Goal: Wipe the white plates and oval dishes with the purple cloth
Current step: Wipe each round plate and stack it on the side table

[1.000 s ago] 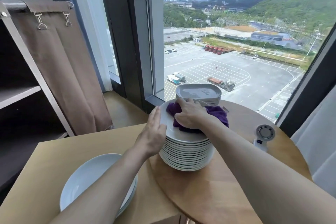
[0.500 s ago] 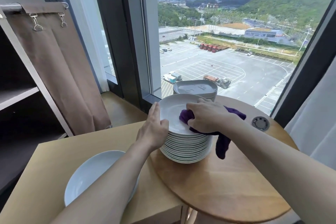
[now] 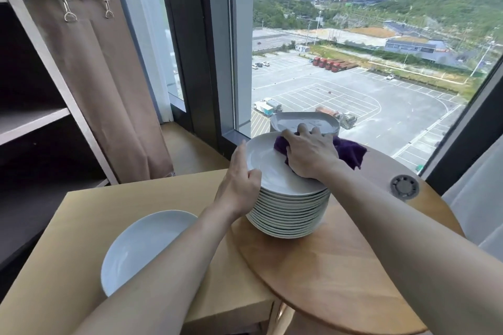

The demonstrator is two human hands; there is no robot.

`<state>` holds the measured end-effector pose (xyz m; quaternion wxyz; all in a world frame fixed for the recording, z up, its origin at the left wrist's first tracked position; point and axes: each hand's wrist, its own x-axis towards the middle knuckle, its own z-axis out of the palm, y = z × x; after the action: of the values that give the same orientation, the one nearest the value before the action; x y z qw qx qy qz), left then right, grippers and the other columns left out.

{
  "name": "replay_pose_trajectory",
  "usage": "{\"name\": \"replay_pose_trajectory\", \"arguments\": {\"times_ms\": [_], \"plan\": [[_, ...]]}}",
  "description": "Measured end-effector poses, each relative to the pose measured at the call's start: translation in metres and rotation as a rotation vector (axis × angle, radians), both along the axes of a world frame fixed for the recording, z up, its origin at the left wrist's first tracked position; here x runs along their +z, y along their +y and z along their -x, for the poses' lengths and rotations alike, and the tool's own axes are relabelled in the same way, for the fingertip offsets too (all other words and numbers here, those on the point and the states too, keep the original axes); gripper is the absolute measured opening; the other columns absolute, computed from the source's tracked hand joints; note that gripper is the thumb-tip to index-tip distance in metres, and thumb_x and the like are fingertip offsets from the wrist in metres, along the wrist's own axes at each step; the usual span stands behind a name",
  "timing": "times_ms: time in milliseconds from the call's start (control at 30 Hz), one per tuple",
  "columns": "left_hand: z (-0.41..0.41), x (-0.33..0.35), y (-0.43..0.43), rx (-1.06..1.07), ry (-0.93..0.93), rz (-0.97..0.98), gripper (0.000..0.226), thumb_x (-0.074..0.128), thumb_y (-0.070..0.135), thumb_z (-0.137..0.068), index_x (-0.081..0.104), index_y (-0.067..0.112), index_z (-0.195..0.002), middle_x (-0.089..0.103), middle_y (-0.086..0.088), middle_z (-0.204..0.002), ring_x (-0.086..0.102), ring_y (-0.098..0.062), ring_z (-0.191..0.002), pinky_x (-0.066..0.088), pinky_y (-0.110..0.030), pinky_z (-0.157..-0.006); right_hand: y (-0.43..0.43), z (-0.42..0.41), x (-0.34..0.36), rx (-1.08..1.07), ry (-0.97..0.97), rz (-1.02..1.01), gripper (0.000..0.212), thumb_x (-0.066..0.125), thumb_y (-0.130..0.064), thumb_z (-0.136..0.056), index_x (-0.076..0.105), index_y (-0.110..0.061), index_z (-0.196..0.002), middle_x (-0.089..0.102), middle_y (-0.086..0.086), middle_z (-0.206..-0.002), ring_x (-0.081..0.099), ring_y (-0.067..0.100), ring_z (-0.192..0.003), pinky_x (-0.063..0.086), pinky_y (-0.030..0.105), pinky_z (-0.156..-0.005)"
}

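- Right hand (image 3: 310, 155) down on the purple cloth (image 3: 351, 151), fingers curled over the bunched fabric, pressing it onto the top plate (image 3: 264, 160) toward that plate's far right side.
- Loose end of the cloth spilling past the plate's rim to the right, beyond the wrist.
- Left hand (image 3: 239, 185) gripping the near left rim of the same plate: thumb laid on the upper face, fingers curled in at the edge, against the side of the pile.
- Stack of white plates (image 3: 288, 212) beneath, many rims showing, standing on the round wooden bench (image 3: 340, 266) near its far left part.
- Oval dishes (image 3: 304, 121) in a lower pile just behind the plates, next to the window (image 3: 353, 62), the uppermost one grey-white and bare.
- Right fingertips close to the near rim of that uppermost dish; touching or not, cannot tell.
- Another white plate (image 3: 141, 247) well apart from the stack, on the pale rectangular bench (image 3: 81, 226) at near left, partly covered by the left forearm.
- Round grey slotted disc (image 3: 404, 187) on the round bench, right of the stack and apart from it.
- Brown curtain (image 3: 109, 90) clipped to a rail at left, dark shelf unit (image 3: 32, 119) beside it.
- Car park and green hills beyond the glass.
- White curtain (image 3: 476, 198) at the far right edge.
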<state>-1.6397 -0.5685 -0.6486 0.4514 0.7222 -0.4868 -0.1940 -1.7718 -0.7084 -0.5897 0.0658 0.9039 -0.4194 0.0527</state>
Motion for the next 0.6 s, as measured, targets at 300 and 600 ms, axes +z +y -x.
{"name": "replay_pose_trajectory", "arguments": {"times_ms": [300, 600], "plan": [[0.001, 0.008, 0.006, -0.033, 0.008, -0.049, 0.084, 0.031, 0.041, -0.086, 0.006, 0.024, -0.164, 0.012, 0.006, -0.171, 0.022, -0.012, -0.151, 0.020, -0.022, -0.112, 0.015, -0.014, -0.004, 0.046, -0.188, -0.234, 0.044, 0.041, -0.042, -0.097, 0.050, -0.044, -0.140, 0.049, -0.004, -0.136, 0.043, 0.031, -0.130, 0.033, 0.054, -0.101], [0.000, 0.023, 0.011, -0.010, -0.210, -0.203, 0.070, 0.027, 0.039, -0.099, 0.005, 0.030, -0.165, -0.001, 0.015, -0.172, 0.021, -0.017, -0.155, 0.027, -0.041, -0.120, 0.041, 0.007, 0.015, 0.248, -0.008, -0.322, 0.042, 0.043, -0.047, -0.100, 0.049, -0.047, -0.142, 0.049, -0.004, -0.123, 0.048, 0.026, -0.119, 0.037, 0.044, -0.090]]}}
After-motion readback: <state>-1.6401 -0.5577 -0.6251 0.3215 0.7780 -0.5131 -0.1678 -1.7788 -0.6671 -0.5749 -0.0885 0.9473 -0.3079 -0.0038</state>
